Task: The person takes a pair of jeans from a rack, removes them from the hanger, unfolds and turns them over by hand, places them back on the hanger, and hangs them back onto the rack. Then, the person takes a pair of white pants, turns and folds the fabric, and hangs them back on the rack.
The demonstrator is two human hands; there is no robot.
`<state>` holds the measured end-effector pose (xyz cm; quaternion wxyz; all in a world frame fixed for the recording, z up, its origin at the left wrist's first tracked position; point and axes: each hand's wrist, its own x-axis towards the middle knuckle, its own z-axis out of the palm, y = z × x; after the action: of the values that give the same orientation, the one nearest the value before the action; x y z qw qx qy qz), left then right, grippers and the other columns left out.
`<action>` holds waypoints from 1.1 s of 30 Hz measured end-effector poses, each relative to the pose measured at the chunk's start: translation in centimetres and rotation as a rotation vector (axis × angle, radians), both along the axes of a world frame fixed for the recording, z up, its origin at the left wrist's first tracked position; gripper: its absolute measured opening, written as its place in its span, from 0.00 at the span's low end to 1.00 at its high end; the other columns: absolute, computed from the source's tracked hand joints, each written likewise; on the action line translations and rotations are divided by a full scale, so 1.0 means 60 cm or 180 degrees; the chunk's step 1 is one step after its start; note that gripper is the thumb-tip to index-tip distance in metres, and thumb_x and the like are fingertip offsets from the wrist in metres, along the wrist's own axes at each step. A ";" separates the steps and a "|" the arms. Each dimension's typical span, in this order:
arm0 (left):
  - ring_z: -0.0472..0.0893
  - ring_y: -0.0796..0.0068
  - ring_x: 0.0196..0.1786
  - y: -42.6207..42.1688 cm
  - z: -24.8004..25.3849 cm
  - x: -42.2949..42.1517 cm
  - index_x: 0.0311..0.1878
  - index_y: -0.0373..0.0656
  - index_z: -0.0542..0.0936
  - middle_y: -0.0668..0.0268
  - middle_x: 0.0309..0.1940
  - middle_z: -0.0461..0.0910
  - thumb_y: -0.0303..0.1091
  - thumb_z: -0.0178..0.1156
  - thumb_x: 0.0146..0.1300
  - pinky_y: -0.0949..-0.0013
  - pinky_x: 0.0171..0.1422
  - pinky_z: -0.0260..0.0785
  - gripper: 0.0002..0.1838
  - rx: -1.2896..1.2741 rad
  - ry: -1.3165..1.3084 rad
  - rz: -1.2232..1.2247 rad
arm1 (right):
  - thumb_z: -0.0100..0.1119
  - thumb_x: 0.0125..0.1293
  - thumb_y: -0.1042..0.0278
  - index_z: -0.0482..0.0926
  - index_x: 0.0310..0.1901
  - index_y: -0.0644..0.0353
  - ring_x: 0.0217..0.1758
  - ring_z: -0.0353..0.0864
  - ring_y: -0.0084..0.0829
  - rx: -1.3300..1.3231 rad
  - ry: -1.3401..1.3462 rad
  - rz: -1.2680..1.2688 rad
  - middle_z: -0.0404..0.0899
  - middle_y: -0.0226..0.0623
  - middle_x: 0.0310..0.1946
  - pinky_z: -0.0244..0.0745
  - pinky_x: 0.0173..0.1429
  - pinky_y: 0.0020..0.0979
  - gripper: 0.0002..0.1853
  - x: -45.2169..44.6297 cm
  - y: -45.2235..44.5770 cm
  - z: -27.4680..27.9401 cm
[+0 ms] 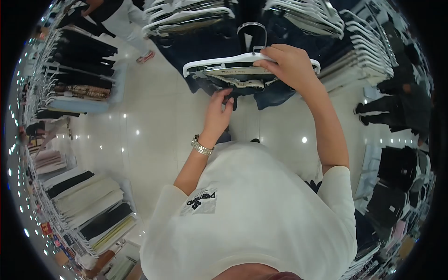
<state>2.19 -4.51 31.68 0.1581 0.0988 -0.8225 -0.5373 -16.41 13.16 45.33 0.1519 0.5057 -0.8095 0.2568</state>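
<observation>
Right hand: [291, 69] clamped on the white hanger [219, 63], thumb and fingers closed over its top bar just right of the hook [257, 48].
Left hand: [217, 111] below the hanger's left half, fingertips at the dark blue garment [247, 84]; thumb and fingers bent, can't tell if they pinch cloth or only touch it.
Garment: hangs from the hanger in front of the wearer, waist up, pale inner waistband showing; printed lettering on it, only "Two" readable.
Hanger: roughly level, slight tilt, right end partly behind the right hand. Can't tell if the hook is on the rack.
Rack ahead: dark garments on packed white hangers, left bunch [191, 18] and right bunch [305, 18], just beyond the held one.
Wearer: white T-shirt [266, 196], metal-band watch [201, 145] on left wrist.
Sides: hanging clothes [81, 51] left; a person in dark clothing [399, 107] right, well apart.
Floor: [154, 121] glossy pale tile, light reflections.
</observation>
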 end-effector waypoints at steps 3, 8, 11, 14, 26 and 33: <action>0.81 0.61 0.56 -0.054 -0.036 0.014 0.60 0.37 0.77 0.55 0.56 0.77 0.26 0.57 0.70 0.65 0.59 0.74 0.16 0.0008 0.0132 0.0214 | 0.69 0.61 0.52 0.85 0.38 0.55 0.33 0.83 0.40 -0.0070 -0.0156 0.0118 0.83 0.34 0.29 0.76 0.36 0.37 0.15 -0.034 -0.082 -0.029; 0.81 0.59 0.55 -0.153 -0.046 -0.008 0.60 0.37 0.76 0.54 0.57 0.76 0.26 0.56 0.70 0.64 0.58 0.76 0.16 0.0155 -0.0009 0.0484 | 0.67 0.63 0.46 0.85 0.39 0.53 0.34 0.85 0.42 0.0159 -0.0196 0.0140 0.85 0.36 0.30 0.77 0.37 0.40 0.17 -0.081 -0.234 -0.044; 0.81 0.60 0.56 -0.221 -0.061 -0.027 0.61 0.38 0.77 0.55 0.57 0.77 0.27 0.56 0.71 0.64 0.59 0.76 0.16 0.0234 -0.0001 0.0556 | 0.65 0.63 0.42 0.86 0.40 0.53 0.36 0.85 0.46 0.0251 -0.0316 0.0116 0.85 0.40 0.30 0.78 0.39 0.43 0.21 -0.120 -0.331 -0.052; 0.81 0.61 0.57 -0.274 -0.068 -0.045 0.61 0.38 0.77 0.54 0.58 0.77 0.27 0.55 0.71 0.65 0.59 0.76 0.16 0.0288 0.0020 0.0561 | 0.63 0.64 0.40 0.86 0.42 0.55 0.37 0.85 0.49 0.0272 -0.0574 0.0122 0.85 0.44 0.29 0.78 0.42 0.45 0.23 -0.160 -0.390 -0.073; 0.79 0.69 0.57 -0.363 -0.081 -0.074 0.59 0.37 0.77 0.59 0.57 0.77 0.28 0.55 0.75 0.71 0.58 0.73 0.13 0.0626 -0.0145 0.0192 | 0.69 0.64 0.47 0.84 0.39 0.60 0.30 0.81 0.44 0.0379 -0.1368 -0.0147 0.83 0.44 0.27 0.74 0.37 0.38 0.21 -0.145 -0.431 -0.030; 0.79 0.62 0.57 -0.387 -0.089 -0.101 0.58 0.35 0.77 0.53 0.56 0.77 0.26 0.55 0.72 0.66 0.59 0.76 0.14 0.0557 0.0049 0.0267 | 0.67 0.65 0.45 0.83 0.38 0.61 0.30 0.80 0.45 0.0355 -0.1402 -0.0090 0.80 0.44 0.25 0.73 0.38 0.39 0.23 -0.171 -0.451 -0.101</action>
<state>-3.85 -27.74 26.34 0.1776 0.1424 -0.7663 -0.6008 -26.69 -13.88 39.26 -0.0532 0.4336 -0.8430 0.3138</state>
